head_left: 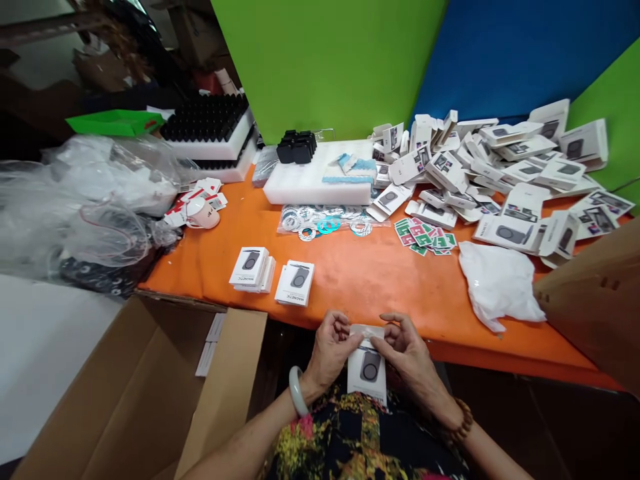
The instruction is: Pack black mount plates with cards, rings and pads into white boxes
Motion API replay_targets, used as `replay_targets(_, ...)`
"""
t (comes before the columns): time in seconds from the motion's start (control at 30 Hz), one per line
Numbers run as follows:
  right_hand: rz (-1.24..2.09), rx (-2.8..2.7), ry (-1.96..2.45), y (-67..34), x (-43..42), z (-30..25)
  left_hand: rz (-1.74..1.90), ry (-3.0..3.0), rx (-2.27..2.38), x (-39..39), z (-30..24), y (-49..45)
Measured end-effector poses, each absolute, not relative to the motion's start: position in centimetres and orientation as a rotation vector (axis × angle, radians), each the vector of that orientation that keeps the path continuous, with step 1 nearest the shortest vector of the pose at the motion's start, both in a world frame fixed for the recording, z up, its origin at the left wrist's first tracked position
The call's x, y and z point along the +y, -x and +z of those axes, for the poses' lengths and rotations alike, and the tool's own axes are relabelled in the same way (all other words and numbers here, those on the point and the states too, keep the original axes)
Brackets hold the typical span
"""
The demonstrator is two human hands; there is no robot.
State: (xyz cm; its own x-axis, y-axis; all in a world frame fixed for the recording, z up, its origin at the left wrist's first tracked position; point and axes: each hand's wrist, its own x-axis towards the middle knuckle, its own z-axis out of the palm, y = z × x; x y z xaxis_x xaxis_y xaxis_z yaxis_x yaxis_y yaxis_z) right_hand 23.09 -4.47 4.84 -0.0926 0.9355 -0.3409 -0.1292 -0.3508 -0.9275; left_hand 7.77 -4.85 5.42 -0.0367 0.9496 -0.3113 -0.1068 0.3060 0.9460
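A small white box printed with a dark ring-shaped device is held upright near my lap, its top end between my hands. My left hand grips the box's upper left side, the thumb at its top. From the other side, my right hand pinches the upper right, its thumb also at the top end. Something whitish shows at that end, too small to make out. On the table ahead, two stacks of similar boxes, a left stack and a right stack, lie with their printed faces up.
An orange-covered table bears a heap of white boxes, a white plastic bag, green and red cards, and ring stickers. Black devices rest on a foam block. An open carton stands at lower left.
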Motion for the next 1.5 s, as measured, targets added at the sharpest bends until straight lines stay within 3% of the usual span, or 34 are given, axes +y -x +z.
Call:
replay_targets(0.1,1.670,-1.123,1.268,-23.7,-4.3,5.2,0.988,-0.853,1.207,-4.9,5.1,-7.3)
replay_targets(0.27,1.370,-1.583,1.096,-24.9,-5.0,5.2,0.940,-0.973,1.245,-5.7,4.5,-6.6)
replay_targets(0.43,1.201,-1.611,1.091,-24.6,-5.5,5.1,0.934,-1.058,1.288,-6.2,4.6,-6.7)
replay_targets(0.63,1.541,-1.254,1.392,-23.8,-4.6,6.0,0.925,-1.031,1.326,-5.1,5.4,-7.1)
replay_targets(0.8,1.802,-1.035,1.392,-23.7,-4.1,6.3,0.817,-1.075,1.319,-5.0,5.8,-6.5)
replay_targets(1.1,1.684,-1.444,1.296,-25.2,-6.1,5.3,0.804,-1.243,1.274,-6.8,5.0,-5.4)
replay_targets(1.23,1.805,-1.313,1.291,-25.3,-6.3,5.0,0.737,-1.216,1.279,-7.2,5.2,-5.9)
replay_targets(1.37,1.859,-1.090,1.194,-24.6,-3.5,6.1,0.928,-1.042,1.245,-7.4,6.4,-5.8)
replay_targets(1.5,1.678,-1.216,1.059,-21.4,1.8,8.8,1.413,-0.836,1.453,-7.3,7.8,-3.7)
